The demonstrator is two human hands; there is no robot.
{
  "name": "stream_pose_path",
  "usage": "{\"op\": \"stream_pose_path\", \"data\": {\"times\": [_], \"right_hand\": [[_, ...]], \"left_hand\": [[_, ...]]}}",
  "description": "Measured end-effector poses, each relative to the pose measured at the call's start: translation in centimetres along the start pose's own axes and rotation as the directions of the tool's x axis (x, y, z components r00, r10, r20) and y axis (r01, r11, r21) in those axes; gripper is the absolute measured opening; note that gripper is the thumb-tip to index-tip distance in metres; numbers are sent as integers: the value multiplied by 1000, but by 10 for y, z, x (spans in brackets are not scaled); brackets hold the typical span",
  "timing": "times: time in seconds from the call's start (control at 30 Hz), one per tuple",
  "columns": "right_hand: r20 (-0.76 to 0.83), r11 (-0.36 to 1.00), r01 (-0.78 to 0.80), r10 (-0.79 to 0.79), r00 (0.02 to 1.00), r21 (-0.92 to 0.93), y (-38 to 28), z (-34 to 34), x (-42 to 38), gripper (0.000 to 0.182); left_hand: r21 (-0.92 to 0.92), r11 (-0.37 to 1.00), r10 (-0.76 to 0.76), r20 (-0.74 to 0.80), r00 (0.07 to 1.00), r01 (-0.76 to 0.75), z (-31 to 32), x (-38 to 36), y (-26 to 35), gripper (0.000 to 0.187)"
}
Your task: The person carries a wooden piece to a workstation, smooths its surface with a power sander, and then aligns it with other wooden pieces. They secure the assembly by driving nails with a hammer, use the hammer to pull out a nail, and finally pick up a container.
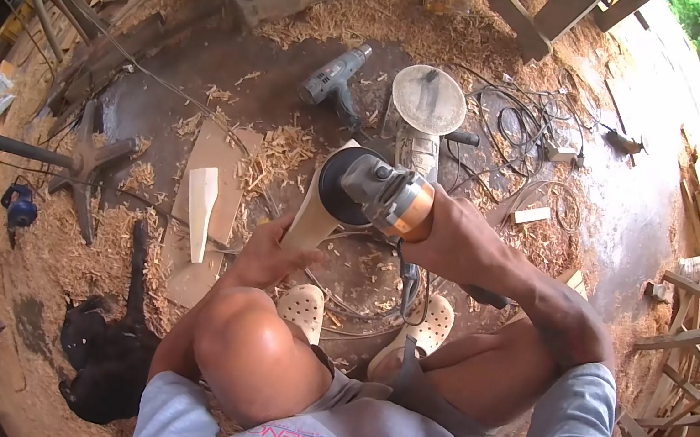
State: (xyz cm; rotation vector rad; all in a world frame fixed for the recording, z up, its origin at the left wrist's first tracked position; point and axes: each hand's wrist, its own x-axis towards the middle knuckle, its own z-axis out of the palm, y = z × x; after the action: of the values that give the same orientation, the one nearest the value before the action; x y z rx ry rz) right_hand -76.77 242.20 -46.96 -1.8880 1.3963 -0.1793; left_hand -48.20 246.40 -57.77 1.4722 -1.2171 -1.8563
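My right hand is wrapped round the orange and grey body of an angle grinder. The grinder's dark round disc lies against or just over a pale shaped wooden piece. The lower end of that piece is gripped in my left hand, near my raised knee. A second grinder with a worn round disc stands on the floor just beyond. To the left, another pale shaped wooden piece rests on a flat brown board.
A cordless drill lies ahead on the floor. Tangled cables spread at the right. A black dog lies at the lower left, near a metal star-shaped base. Wood shavings cover much of the floor; stacked wooden frames stand at the right.
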Motion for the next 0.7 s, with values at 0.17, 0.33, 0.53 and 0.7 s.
{"op": "stream_pose_path", "data": {"times": [0.17, 0.33, 0.53, 0.7], "right_hand": [[-125, 1000, 12, -12, 992, -4, 9, -8, 6, 45], [-96, 981, -181, 174, 980, -71, 8, -12, 6, 48], [-33, 998, -7, 5, 999, -55, -7, -3, 2, 46], [-135, 990, -143, 139, 981, -19, 5, -24, 12, 43]], "left_hand": [[-24, 998, 61, -15, 998, -62, -4, -7, -6, 51], [-106, 993, 65, 57, 996, -59, -2, -5, -6, 50], [-95, 995, 7, -35, 999, -11, 2, -5, 3, 45], [-46, 996, 82, 4, 997, -82, -8, -8, -13, 46]]}}
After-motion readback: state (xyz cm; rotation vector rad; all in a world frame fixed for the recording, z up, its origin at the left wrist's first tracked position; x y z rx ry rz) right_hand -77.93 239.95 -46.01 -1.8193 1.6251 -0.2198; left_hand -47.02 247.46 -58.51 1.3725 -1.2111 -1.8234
